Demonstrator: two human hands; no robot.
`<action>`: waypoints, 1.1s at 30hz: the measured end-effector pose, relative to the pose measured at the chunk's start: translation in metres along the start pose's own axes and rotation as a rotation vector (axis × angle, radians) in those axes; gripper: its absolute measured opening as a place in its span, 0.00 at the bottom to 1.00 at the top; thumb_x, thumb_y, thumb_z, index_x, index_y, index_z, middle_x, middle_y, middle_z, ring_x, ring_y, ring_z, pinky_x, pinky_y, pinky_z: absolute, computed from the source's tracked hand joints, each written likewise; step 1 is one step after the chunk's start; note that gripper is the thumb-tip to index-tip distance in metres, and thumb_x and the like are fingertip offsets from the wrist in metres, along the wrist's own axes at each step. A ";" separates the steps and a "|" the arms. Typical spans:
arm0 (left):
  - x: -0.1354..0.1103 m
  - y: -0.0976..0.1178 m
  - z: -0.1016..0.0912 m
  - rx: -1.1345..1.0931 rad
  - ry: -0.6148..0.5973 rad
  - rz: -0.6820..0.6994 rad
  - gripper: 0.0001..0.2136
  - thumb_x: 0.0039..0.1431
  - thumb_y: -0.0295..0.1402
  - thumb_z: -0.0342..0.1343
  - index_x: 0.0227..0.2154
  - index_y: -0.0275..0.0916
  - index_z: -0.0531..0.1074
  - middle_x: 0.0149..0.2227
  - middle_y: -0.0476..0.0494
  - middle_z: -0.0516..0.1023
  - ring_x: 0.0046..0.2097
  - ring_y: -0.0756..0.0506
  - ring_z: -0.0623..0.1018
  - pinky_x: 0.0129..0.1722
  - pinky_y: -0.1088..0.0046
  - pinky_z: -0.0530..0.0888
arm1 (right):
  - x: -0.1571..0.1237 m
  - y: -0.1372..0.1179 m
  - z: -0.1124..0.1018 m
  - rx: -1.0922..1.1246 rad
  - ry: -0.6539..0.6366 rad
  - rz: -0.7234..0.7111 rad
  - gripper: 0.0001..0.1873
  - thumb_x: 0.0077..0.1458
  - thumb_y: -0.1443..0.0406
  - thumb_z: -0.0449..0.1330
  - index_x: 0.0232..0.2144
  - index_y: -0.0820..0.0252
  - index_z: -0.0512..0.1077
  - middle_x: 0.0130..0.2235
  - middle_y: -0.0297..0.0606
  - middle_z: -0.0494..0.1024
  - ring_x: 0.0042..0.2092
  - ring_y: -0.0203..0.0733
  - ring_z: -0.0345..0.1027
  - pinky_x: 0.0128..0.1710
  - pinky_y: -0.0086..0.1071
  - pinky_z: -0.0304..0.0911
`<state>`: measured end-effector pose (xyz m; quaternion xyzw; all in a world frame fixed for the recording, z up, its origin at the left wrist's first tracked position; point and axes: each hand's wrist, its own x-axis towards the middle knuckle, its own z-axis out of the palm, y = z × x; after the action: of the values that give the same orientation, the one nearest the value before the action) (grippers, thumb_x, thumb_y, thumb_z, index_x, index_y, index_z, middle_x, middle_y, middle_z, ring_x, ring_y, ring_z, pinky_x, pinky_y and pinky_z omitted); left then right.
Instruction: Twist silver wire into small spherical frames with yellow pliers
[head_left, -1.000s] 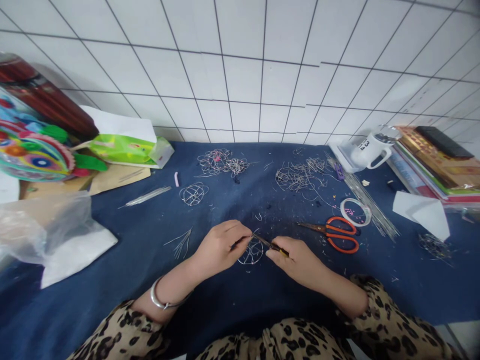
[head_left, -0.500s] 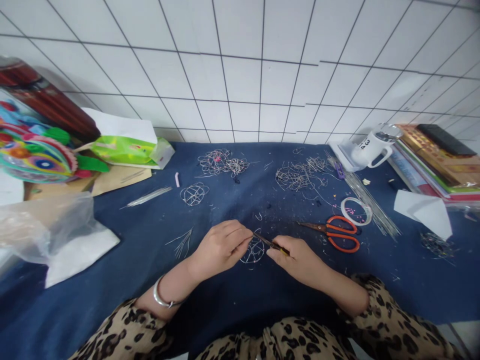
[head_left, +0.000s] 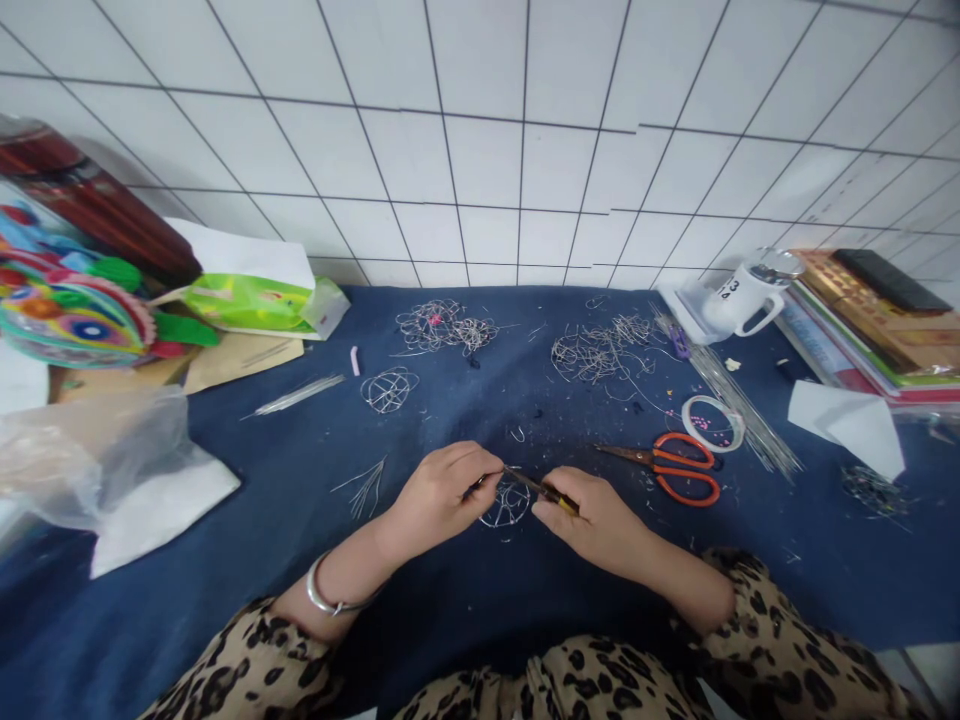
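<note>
My right hand (head_left: 592,510) is closed round the handles of small pliers (head_left: 551,493), whose dark jaws point left. Those jaw tips meet the fingertips of my left hand (head_left: 454,490), which are pinched together on something too small to make out. Just below the pliers, between both hands, a round openwork wire piece (head_left: 505,508) lies on the dark blue cloth. A short curl of wire (head_left: 517,434) sits beyond it. To the right rest scissors (head_left: 679,468) with orange handles, blades toward my hands.
Tangled wire heaps (head_left: 600,348) lie toward the tiled wall, near another round wire piece (head_left: 388,390). Straight wires (head_left: 742,410) and a white ring (head_left: 712,424) with pink beads are at right, before a white mug (head_left: 754,295). A plastic bag (head_left: 97,450) lies left.
The pliers' jaws have turned slightly and lie a little flatter at my left fingertips. Both hands have otherwise hardly moved.
</note>
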<state>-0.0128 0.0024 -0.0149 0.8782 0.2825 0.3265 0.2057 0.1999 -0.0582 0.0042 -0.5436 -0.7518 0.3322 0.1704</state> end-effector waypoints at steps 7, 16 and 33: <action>0.002 0.000 -0.002 -0.029 -0.034 -0.003 0.06 0.56 0.23 0.49 0.34 0.35 0.69 0.28 0.45 0.72 0.31 0.50 0.70 0.32 0.72 0.68 | -0.002 0.002 0.004 -0.361 0.137 -0.078 0.10 0.57 0.60 0.50 0.33 0.61 0.66 0.33 0.40 0.66 0.37 0.41 0.58 0.38 0.34 0.55; 0.006 0.005 -0.005 -0.081 -0.078 -0.086 0.06 0.56 0.23 0.48 0.32 0.35 0.70 0.27 0.46 0.71 0.30 0.51 0.70 0.31 0.74 0.67 | -0.001 0.003 0.005 -0.639 0.237 -0.118 0.13 0.59 0.60 0.48 0.31 0.61 0.67 0.32 0.41 0.65 0.36 0.43 0.55 0.38 0.36 0.52; 0.006 0.006 0.000 -0.099 -0.089 -0.183 0.08 0.55 0.22 0.47 0.32 0.36 0.70 0.26 0.48 0.70 0.30 0.51 0.70 0.32 0.75 0.67 | -0.003 0.001 0.012 -0.653 0.275 -0.056 0.13 0.58 0.60 0.48 0.32 0.62 0.67 0.32 0.42 0.65 0.36 0.44 0.56 0.37 0.36 0.51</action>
<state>-0.0070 0.0011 -0.0089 0.8512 0.3355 0.2805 0.2902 0.1946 -0.0645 -0.0048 -0.5880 -0.8031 -0.0065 0.0963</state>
